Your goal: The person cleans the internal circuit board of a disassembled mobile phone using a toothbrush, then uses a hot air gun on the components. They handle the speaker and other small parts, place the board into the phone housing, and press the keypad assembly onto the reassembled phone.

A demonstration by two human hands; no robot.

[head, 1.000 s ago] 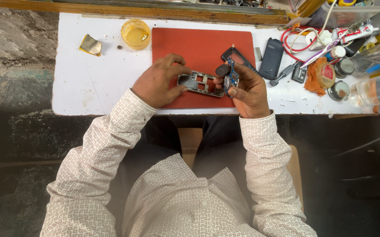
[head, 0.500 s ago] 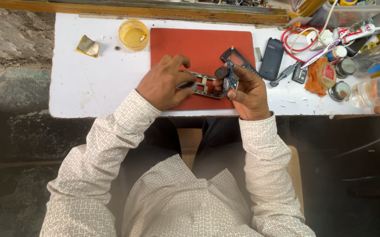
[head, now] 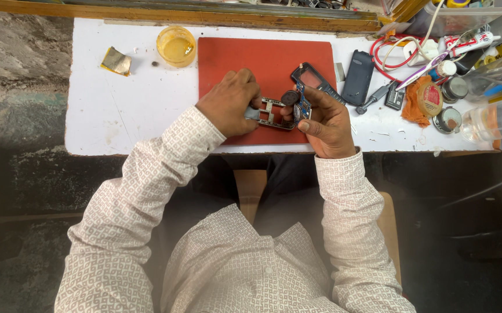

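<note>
A red mat (head: 245, 58) lies on the white table (head: 117, 110). Over its near edge my left hand (head: 228, 104) grips the left end of a grey phone frame (head: 274, 113) with open cut-outs. My right hand (head: 326, 124) holds the frame's right end together with a small blue circuit board (head: 303, 104) and a dark round part (head: 289, 97), pinched at the fingertips. A black phone front with a reddish screen (head: 312, 78) lies on the mat just beyond my right fingers.
A yellow cup of liquid (head: 175, 45) and a foil scrap (head: 116, 61) sit at the back left. A black phone back cover (head: 357, 77), a screwdriver (head: 373, 98), red wire (head: 387, 49), small tins (head: 448, 119), an orange cloth (head: 416, 107) and a clear bottle (head: 494, 119) crowd the right.
Both hands have shifted slightly along the mat's near edge with the frame. My left fingers have closed further over the frame's left end.
</note>
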